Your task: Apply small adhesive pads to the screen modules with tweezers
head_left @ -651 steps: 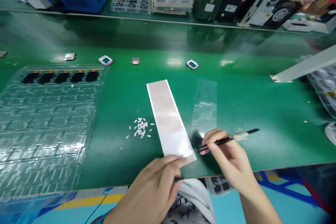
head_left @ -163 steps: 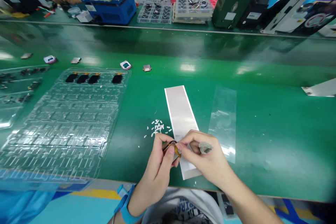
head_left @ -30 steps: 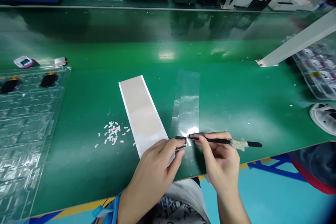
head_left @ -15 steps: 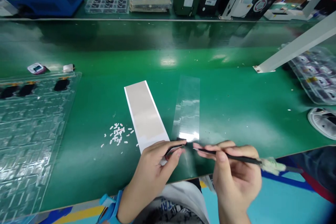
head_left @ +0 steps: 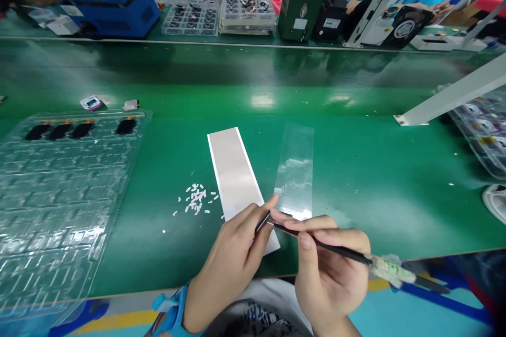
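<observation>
My left hand (head_left: pixel 233 258) is closed, pinching a small dark screen (head_left: pixel 262 220) with a pale edge between thumb and fingers. Black tweezers (head_left: pixel 336 248), wrapped in pale tape near the rear, are gripped in my right hand (head_left: pixel 334 268). Their tip meets the edge of the screen, where fingers partly hide it. Under my left hand lies a beige sheet with white borders (head_left: pixel 237 174). A clear film strip (head_left: pixel 296 168) is just beyond my right fingers. Small white strips (head_left: pixel 196 198) are scattered left of the sheet.
A clear moulded tray (head_left: pixel 71 189) with several black screens (head_left: pixel 126 126) occupies the left. Behind it are two small devices (head_left: pixel 91 103). A white post (head_left: pixel 454 87) slants up at right beside a parts tray (head_left: pixel 484 126). Part boxes (head_left: pixel 247 13) line the back shelf; people's arms show beyond.
My right hand has moved left, bringing the tweezers' tip from a gap away to the screen's edge. The screen is now tilted differently in my left hand. The whole view has shifted.
</observation>
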`<state>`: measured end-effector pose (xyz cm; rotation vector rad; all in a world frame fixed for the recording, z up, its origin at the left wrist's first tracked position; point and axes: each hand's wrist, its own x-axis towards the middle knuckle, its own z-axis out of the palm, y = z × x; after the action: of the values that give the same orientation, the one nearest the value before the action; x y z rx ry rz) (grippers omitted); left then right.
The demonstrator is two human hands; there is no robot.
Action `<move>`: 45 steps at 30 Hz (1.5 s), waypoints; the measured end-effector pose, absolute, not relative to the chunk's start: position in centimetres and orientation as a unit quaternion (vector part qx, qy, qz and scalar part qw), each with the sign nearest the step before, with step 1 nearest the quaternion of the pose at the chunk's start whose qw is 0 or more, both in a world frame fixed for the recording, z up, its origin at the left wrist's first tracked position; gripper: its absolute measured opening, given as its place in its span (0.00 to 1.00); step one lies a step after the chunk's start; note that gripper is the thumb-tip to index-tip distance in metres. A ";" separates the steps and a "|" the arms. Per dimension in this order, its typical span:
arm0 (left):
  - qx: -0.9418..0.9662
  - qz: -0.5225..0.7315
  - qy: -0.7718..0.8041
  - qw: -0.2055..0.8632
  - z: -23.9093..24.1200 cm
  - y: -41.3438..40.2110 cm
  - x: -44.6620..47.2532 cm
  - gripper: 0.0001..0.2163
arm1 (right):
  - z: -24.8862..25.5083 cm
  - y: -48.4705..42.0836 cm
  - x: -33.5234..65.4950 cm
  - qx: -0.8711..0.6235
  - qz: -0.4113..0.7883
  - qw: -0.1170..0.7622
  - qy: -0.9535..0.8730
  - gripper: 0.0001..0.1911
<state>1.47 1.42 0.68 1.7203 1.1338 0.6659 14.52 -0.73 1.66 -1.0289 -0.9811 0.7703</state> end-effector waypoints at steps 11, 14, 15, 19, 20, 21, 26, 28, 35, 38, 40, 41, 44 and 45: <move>0.659 0.273 0.468 0.521 0.3 1.3 1.2 0.22 | 0.0 -0.5 14.0 -0.460 0.344 0.677 -0.460 0.12; 0.655 0.275 0.468 0.526 0.3 1.3 1.1 0.23 | -0.2 -0.5 14.0 -0.469 0.337 0.671 -0.465 0.11; 0.654 0.275 0.469 0.526 0.3 1.3 1.1 0.23 | -0.2 -0.5 14.1 -0.472 0.336 0.668 -0.466 0.11; 0.654 0.270 0.472 0.527 0.2 1.3 1.1 0.23 | -0.4 -0.5 14.1 -0.477 0.340 0.666 -0.462 0.11; 0.654 0.270 0.472 0.525 0.2 1.3 1.1 0.23 | -0.4 -0.5 14.1 -0.474 0.342 0.667 -0.462 0.12; 0.655 0.270 0.473 0.524 0.1 1.3 1.1 0.23 | -0.5 -0.5 14.1 -0.471 0.342 0.669 -0.463 0.12; 0.659 0.265 0.479 0.516 0.2 1.4 1.1 0.23 | -0.5 -0.5 14.2 -0.474 0.343 0.667 -0.461 0.11; 0.660 0.262 0.480 0.515 0.2 1.3 1.1 0.23 | -0.6 -0.5 14.2 -0.479 0.340 0.665 -0.462 0.11; 0.665 0.247 0.484 0.513 0.1 1.3 1.1 0.23 | -0.6 -0.6 14.3 -0.480 0.325 0.667 -0.470 0.12; 0.666 0.243 0.486 0.511 0.0 1.3 1.1 0.23 | -0.6 -0.6 14.3 -0.480 0.323 0.660 -0.478 0.12; 0.667 0.245 0.486 0.509 -0.1 1.3 1.1 0.24 | -0.6 -0.6 14.3 -0.482 0.323 0.652 -0.488 0.12; 0.668 0.247 0.485 0.508 -0.1 1.3 1.1 0.24 | -0.6 -0.6 14.3 -0.481 0.321 0.652 -0.490 0.12; 0.671 0.255 0.482 0.503 -0.2 1.3 1.1 0.24 | -0.5 -0.5 14.3 -0.473 0.324 0.655 -0.492 0.12; 0.672 0.256 0.482 0.502 -0.2 1.2 1.1 0.25 | -0.5 -0.5 14.2 -0.470 0.328 0.656 -0.491 0.12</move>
<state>1.06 1.23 -0.16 1.6230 1.1643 0.6177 14.22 -0.46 -0.50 -1.0649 -1.1119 0.7441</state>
